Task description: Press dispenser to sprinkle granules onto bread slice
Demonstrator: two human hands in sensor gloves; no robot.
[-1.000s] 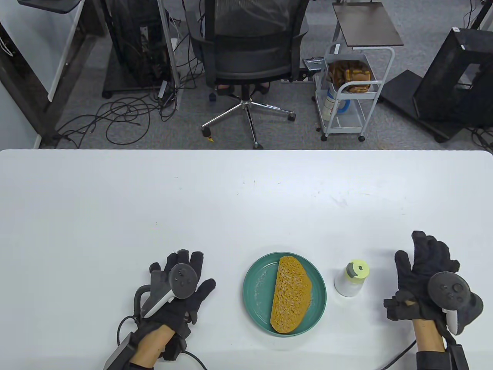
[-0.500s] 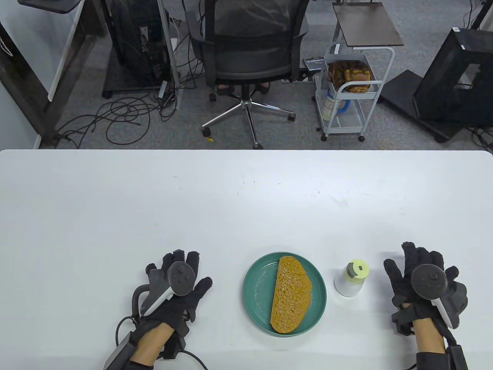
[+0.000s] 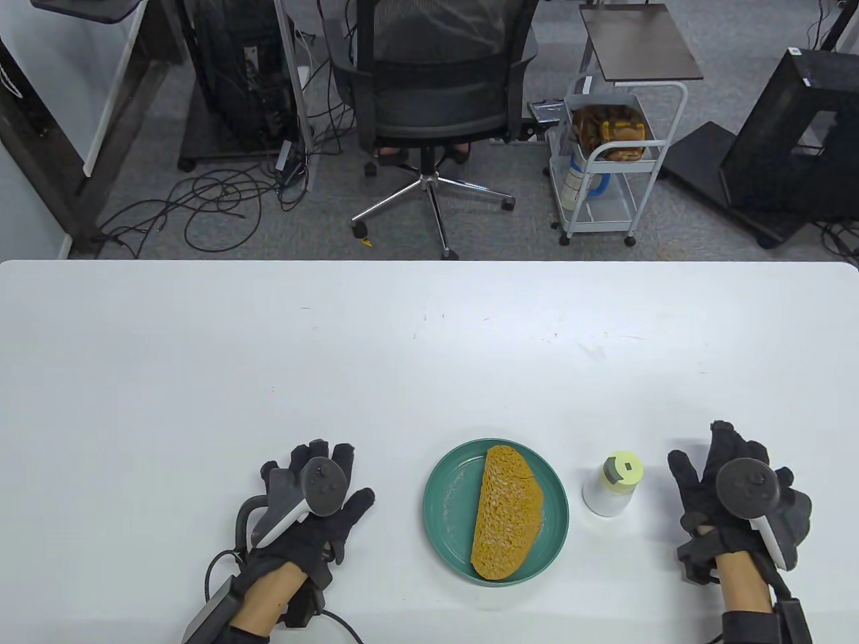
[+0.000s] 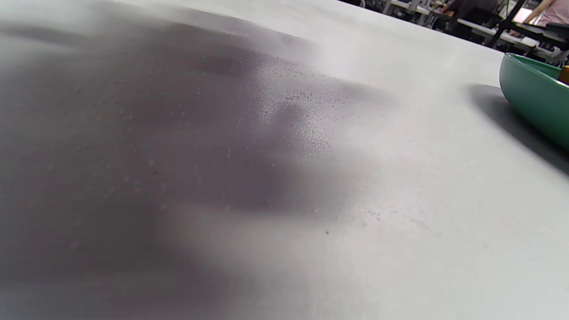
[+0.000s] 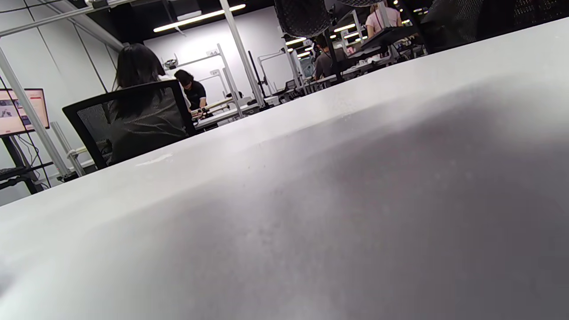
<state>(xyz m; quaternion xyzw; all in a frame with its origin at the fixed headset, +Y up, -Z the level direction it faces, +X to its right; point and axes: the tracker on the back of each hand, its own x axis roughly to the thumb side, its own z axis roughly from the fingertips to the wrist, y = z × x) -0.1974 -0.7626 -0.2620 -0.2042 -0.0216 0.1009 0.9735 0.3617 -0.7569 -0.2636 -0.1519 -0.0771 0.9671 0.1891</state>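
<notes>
One green plate (image 3: 446,500) sits near the table's (image 3: 429,335) front edge, and everything else is placed from it. On the plate lies one bread slice (image 3: 507,513), lengthwise, covering its right half. Just right of the plate, apart from it, stands one white dispenser (image 3: 612,484) with a pale yellow cap, upright. Two gloved hands rest on the table: the left hand (image 3: 315,510) well left of the plate, fingers spread and holding nothing; the right hand (image 3: 735,500) right of the dispenser, near but apart, fingers likewise splayed and empty.
</notes>
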